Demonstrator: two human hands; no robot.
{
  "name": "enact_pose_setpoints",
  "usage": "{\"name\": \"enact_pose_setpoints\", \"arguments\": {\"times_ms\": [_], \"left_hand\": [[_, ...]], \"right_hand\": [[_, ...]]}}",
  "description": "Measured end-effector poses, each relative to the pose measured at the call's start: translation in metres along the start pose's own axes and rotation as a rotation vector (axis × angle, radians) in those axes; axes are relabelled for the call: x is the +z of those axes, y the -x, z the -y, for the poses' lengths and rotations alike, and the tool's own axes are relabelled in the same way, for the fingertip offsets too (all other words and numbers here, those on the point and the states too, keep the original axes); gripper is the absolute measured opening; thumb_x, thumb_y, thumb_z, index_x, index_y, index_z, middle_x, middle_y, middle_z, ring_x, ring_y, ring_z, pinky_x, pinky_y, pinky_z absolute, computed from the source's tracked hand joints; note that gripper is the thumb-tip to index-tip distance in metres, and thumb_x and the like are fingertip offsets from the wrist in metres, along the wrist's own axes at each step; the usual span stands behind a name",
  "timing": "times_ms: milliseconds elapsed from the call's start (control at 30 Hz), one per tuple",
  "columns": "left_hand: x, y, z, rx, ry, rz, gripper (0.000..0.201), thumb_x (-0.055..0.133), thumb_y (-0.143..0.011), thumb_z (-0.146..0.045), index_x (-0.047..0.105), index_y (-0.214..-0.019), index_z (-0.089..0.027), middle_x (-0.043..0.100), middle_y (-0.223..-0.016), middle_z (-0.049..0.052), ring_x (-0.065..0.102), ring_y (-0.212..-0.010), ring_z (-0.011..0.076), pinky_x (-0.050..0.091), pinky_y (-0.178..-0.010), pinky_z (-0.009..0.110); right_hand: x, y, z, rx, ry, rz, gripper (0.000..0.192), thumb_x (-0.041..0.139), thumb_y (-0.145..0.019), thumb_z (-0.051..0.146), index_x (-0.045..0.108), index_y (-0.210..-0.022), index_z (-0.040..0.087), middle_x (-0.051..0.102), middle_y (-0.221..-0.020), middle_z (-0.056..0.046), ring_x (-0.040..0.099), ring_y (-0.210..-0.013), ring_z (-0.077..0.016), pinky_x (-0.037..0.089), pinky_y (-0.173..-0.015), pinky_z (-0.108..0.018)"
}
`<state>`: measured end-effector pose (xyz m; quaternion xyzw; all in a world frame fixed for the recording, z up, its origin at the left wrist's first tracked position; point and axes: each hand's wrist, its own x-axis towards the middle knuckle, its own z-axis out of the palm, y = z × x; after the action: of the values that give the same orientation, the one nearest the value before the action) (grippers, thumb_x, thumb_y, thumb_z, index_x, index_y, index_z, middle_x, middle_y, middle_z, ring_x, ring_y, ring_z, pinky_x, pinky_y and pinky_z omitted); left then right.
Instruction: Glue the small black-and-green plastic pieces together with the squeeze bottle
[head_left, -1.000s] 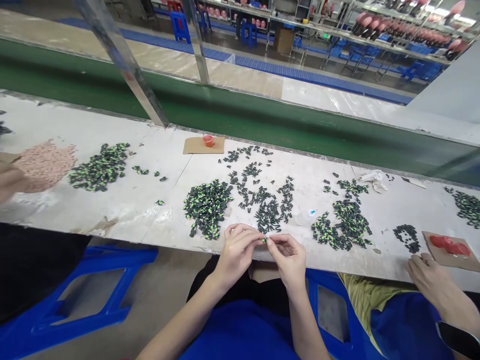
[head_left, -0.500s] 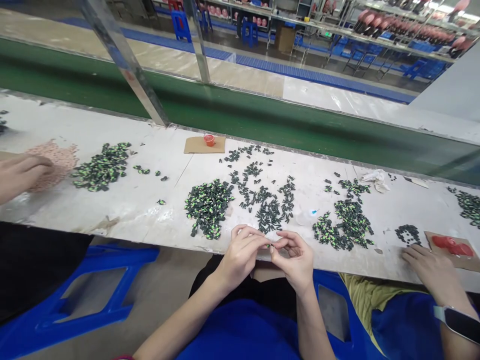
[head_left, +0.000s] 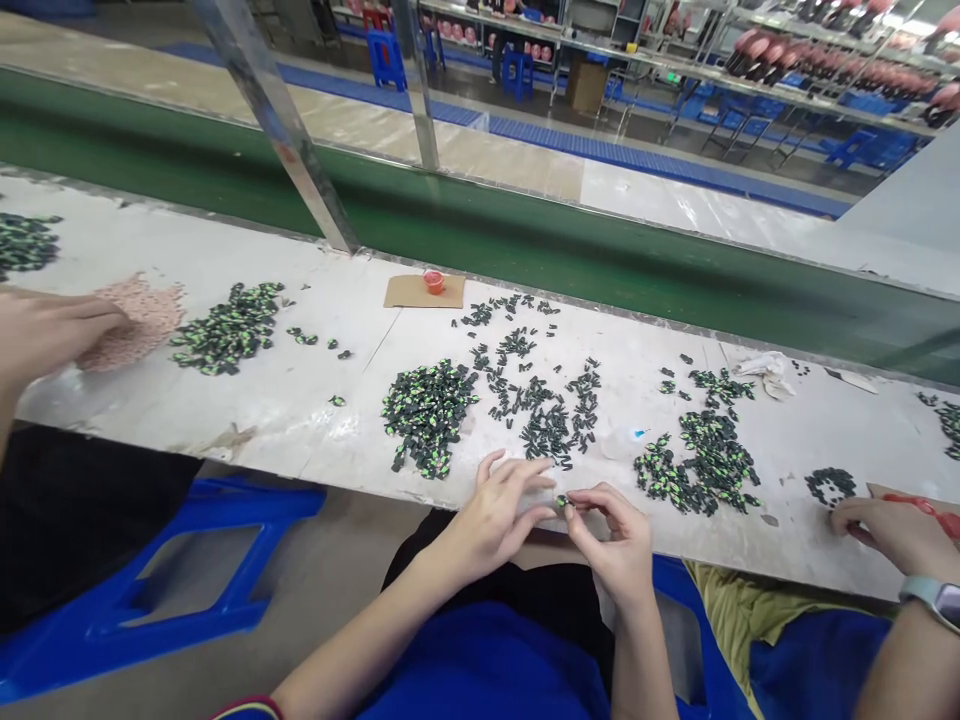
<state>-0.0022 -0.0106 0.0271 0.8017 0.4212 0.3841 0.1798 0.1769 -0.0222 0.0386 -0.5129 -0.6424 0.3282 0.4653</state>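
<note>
Between the thumb and fingers of my right hand [head_left: 619, 540] is a small black-and-green piece [head_left: 562, 500], held at the table's front edge. My left hand [head_left: 499, 515] is just left of it, its fingers apart and nothing visible in them; the fingertips come close to the piece. Beyond my hands lies a loose spread of small black pieces [head_left: 546, 430]. To the left is a heap of black-and-green pieces [head_left: 427, 415], and to the right another black-and-green heap [head_left: 712, 455].
A red cup [head_left: 433, 282] stands on cardboard [head_left: 405, 292] at the back. A co-worker's hand [head_left: 56, 330] touches a pink pile [head_left: 142, 315] at left. Another co-worker's hand [head_left: 892, 530] is at right beside black pieces [head_left: 830, 485]. A metal post [head_left: 300, 160] rises behind the table.
My left fingers have opened and drawn away from the small piece, which stays in my right hand. The right-hand co-worker's hand has moved to the red item on the cardboard. The view has shifted slightly.
</note>
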Motion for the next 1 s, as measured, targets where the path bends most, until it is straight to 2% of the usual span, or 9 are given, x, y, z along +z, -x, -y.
{"name": "enact_pose_setpoints", "arguments": {"times_ms": [100,233,300,400,500,633,767,867,1000], "left_hand": [[-0.013,-0.002,0.018,-0.118,-0.173,-0.07,0.032,0.044,-0.095,-0.029,0.042,-0.126,-0.02,0.068,-0.11,0.009,0.059,-0.106,0.0213,0.027,-0.103,0.045],[-0.031,-0.009,0.047,-0.327,-0.415,-0.213,0.022,0.049,-0.092,-0.029,0.056,-0.11,-0.019,0.07,-0.102,0.01,0.058,-0.099,0.0279,0.035,-0.091,0.047],[-0.036,-0.014,0.057,-0.364,-0.489,-0.228,0.019,0.049,-0.091,-0.025,0.06,-0.105,-0.02,0.07,-0.095,0.01,0.057,-0.094,0.0288,0.039,-0.083,0.045],[-0.036,-0.022,0.065,-0.362,-0.598,-0.178,0.016,0.049,-0.088,-0.02,0.064,-0.094,-0.02,0.069,-0.087,0.009,0.054,-0.089,0.0291,0.04,-0.074,0.041],[-0.035,-0.028,0.066,-0.383,-0.701,-0.11,0.014,0.053,-0.085,-0.021,0.066,-0.079,-0.02,0.067,-0.08,0.01,0.052,-0.082,0.0295,0.038,-0.068,0.039],[-0.037,-0.029,0.064,-0.385,-0.755,-0.007,0.016,0.051,-0.086,-0.021,0.067,-0.082,-0.018,0.066,-0.08,0.012,0.051,-0.078,0.0299,0.035,-0.064,0.039],[-0.042,-0.025,0.069,-0.312,-0.762,0.038,0.023,0.045,-0.087,-0.015,0.068,-0.086,-0.018,0.065,-0.077,0.012,0.05,-0.076,0.0294,0.033,-0.062,0.038],[-0.046,-0.022,0.073,-0.237,-0.705,0.007,0.029,0.041,-0.087,-0.012,0.069,-0.09,-0.019,0.066,-0.08,0.012,0.049,-0.076,0.0291,0.033,-0.061,0.038],[-0.042,-0.02,0.065,-0.17,-0.434,0.011,0.027,0.043,-0.089,-0.018,0.07,-0.087,-0.022,0.069,-0.086,0.008,0.054,-0.08,0.0258,0.037,-0.065,0.037]], "right_hand": [[-0.019,-0.001,-0.004,-0.028,0.166,-0.171,0.006,0.064,-0.078,0.024,0.067,-0.076,0.02,0.065,-0.069,-0.003,0.06,-0.063,-0.0165,0.05,-0.06,-0.029],[-0.041,-0.006,-0.014,0.073,0.483,-0.772,0.021,0.061,-0.08,0.038,0.067,-0.081,0.017,0.065,-0.078,-0.008,0.06,-0.072,-0.0217,0.049,-0.073,-0.038],[-0.045,-0.01,-0.019,0.087,0.6,-0.893,0.033,0.058,-0.082,0.046,0.067,-0.092,0.016,0.064,-0.093,-0.013,0.059,-0.09,-0.0273,0.046,-0.084,-0.044],[-0.039,-0.016,-0.026,0.054,0.7,-0.723,0.055,0.052,-0.08,0.061,0.063,-0.107,0.015,0.058,-0.112,-0.017,0.044,-0.117,-0.0348,0.034,-0.098,-0.053],[-0.025,-0.019,-0.036,0.069,0.717,-0.54,0.066,0.052,-0.076,0.069,0.06,-0.113,0.015,0.055,-0.117,-0.018,0.029,-0.125,-0.0389,0.028,-0.1,-0.057],[-0.009,-0.023,-0.047,0.086,0.711,-0.455,0.054,0.054,-0.078,0.063,0.061,-0.108,0.019,0.056,-0.116,-0.016,0.023,-0.128,-0.0415,0.022,-0.1,-0.063],[-0.005,-0.027,-0.046,0.081,0.612,-0.447,0.035,0.056,-0.082,0.049,0.06,-0.099,0.019,0.059,-0.115,-0.015,0.022,-0.133,-0.0389,0.021,-0.104,-0.062],[-0.004,-0.024,-0.039,0.126,0.383,-0.416,0.033,0.061,-0.079,0.043,0.055,-0.1,0.018,0.058,-0.122,-0.016,0.028,-0.135,-0.0343,0.026,-0.107,-0.054],[0.003,-0.016,-0.03,0.254,-0.135,-0.291,0.038,0.068,-0.074,0.04,0.05,-0.102,0.022,0.067,-0.109,-0.011,0.06,-0.108,-0.026,0.045,-0.094,-0.043]]}}
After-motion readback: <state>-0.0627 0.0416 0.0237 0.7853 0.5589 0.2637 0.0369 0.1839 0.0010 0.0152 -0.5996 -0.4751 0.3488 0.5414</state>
